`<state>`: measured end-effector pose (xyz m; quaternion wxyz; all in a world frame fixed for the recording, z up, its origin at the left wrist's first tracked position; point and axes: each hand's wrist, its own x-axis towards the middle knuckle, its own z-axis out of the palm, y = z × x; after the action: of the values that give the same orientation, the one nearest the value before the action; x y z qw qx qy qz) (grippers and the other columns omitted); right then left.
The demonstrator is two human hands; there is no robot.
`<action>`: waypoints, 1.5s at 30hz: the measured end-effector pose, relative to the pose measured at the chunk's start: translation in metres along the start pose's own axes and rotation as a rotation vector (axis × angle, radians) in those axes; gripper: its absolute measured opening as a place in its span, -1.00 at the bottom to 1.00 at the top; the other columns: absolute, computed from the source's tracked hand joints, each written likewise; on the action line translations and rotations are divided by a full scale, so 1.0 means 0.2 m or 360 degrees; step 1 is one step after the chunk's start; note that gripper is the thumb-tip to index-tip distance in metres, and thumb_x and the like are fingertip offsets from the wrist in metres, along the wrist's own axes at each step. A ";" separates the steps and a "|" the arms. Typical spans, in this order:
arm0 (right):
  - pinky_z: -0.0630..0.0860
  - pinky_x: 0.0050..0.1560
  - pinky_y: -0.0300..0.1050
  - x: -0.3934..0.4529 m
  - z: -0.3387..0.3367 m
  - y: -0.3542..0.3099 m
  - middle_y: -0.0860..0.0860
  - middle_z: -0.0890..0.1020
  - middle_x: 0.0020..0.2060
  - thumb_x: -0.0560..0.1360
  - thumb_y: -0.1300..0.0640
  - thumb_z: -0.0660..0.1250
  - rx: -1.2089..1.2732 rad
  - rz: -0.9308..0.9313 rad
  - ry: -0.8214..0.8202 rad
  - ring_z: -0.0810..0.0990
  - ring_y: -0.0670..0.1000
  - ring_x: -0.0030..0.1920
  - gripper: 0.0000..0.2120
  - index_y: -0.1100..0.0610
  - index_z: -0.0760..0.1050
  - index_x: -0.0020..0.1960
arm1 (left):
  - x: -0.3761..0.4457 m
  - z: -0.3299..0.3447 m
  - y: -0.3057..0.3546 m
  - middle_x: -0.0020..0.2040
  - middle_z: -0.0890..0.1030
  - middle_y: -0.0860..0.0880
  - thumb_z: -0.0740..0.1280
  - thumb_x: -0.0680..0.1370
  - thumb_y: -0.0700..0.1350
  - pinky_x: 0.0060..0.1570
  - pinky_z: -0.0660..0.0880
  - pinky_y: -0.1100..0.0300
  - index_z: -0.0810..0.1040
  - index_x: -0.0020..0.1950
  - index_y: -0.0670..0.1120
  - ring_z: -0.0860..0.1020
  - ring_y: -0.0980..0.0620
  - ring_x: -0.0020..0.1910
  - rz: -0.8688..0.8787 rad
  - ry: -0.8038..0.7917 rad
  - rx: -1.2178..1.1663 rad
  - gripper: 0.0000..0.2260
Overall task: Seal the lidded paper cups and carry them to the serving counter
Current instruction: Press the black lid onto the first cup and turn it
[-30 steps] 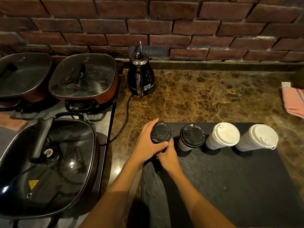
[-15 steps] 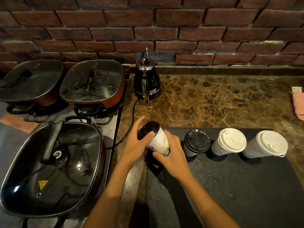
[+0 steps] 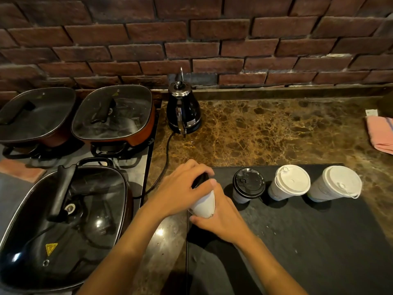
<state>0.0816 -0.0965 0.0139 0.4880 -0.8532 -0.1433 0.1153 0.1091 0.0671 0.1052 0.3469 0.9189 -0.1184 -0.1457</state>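
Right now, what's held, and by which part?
One paper cup, tilted. The left hand grips over its black lid; the right hand holds the lower body and base. The other three cups stand untouched.

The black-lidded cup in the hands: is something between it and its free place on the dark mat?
Nothing visible. The held cup hangs tilted over the dark mat's left edge; the nearest standing cup stands apart, to its right.

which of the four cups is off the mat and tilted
The black-lidded cup at the far left, held in both hands: left hand over its lid, right hand round its body. The other black-lidded cup and two white-lidded cups stand on the mat.
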 end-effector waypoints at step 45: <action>0.49 0.12 -0.20 -0.07 -0.35 -0.47 -0.46 0.41 0.26 0.25 -0.43 0.42 -0.0129 -0.0139 0.0072 0.46 -0.27 0.22 -0.20 -0.53 0.09 0.38 | -0.09 -0.19 0.23 -0.01 0.73 0.00 0.29 0.55 -0.05 0.02 0.53 0.15 0.73 0.05 -0.10 0.66 0.04 0.03 0.0085 0.0753 -0.0821 -0.75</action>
<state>0.0798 -0.1128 0.1317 0.4606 -0.8677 -0.1738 0.0688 0.0992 0.0618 0.1666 0.5892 0.8059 -0.0179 0.0552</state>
